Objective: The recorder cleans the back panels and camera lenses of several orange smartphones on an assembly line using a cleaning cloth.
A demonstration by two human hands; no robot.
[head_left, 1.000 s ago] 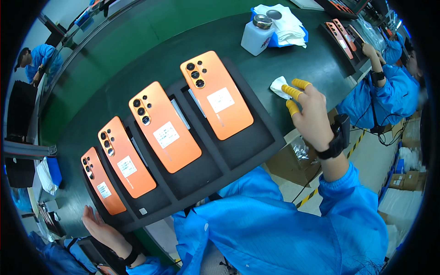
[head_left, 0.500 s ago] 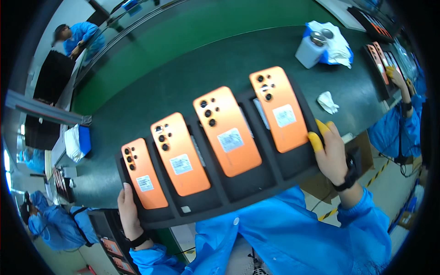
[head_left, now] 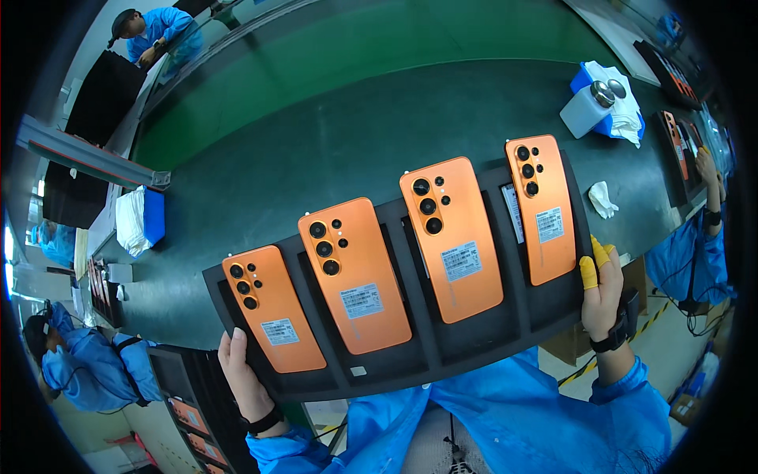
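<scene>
A black tray (head_left: 387, 370) is held between my two hands above the dark table, its right end farther from me. Several orange phones lie in its slots, backs up, each with round camera lenses and a white label: the leftmost phone (head_left: 264, 300), a second phone (head_left: 359, 245), a third phone (head_left: 458, 201) and the rightmost phone (head_left: 560, 186). My left hand (head_left: 246, 381) grips the tray's left end, thumb on the rim. At the right end my right hand (head_left: 602, 296) is closed on the edge, yellow covers on its fingertips. The fingers underneath are hidden.
On the green-topped table (head_left: 260, 174), a white pump bottle (head_left: 586, 110) stands beside a blue box of wipes (head_left: 628, 118). A crumpled white wipe (head_left: 602, 200) lies nearby. More trays of phones (head_left: 185, 411) stack at lower left. Co-workers in blue sit left and right.
The whole view has shifted, so the table items appear farther right. The tray, still in both hands, appears farther right and slightly more level. The phones keep their slots.
</scene>
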